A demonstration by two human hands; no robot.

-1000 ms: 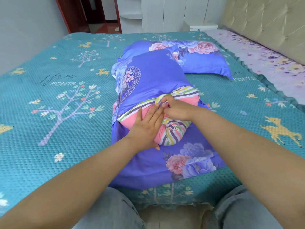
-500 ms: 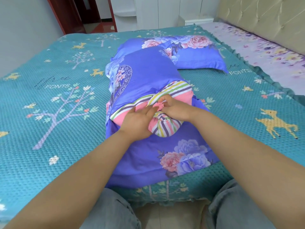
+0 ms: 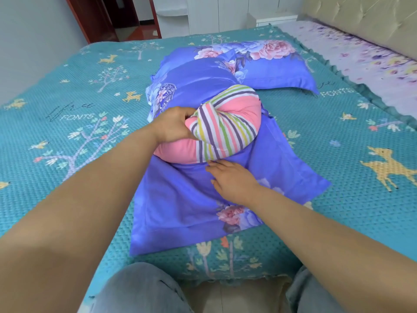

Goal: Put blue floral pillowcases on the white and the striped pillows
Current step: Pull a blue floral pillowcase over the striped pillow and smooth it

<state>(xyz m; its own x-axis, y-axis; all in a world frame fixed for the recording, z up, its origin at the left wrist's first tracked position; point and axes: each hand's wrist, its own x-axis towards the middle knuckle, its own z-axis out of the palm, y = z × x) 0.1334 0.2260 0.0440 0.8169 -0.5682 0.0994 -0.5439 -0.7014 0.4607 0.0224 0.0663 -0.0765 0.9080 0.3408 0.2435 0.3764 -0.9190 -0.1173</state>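
Since a moment ago my right hand (image 3: 232,179) dropped flat, fingers relaxed, pinning the blue floral pillowcase (image 3: 180,206); my left hand (image 3: 173,125) clenches the bunched striped pillow (image 3: 225,127) for stuffing.

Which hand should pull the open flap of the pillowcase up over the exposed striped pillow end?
Right, probably. The right hand lies open on the pillowcase flap just below the striped pillow, holding nothing. The left hand grips the bunched pillow end.

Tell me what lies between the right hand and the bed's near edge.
In the head view, only the loose end of the blue floral pillowcase lies between the right hand and the bedspread edge.
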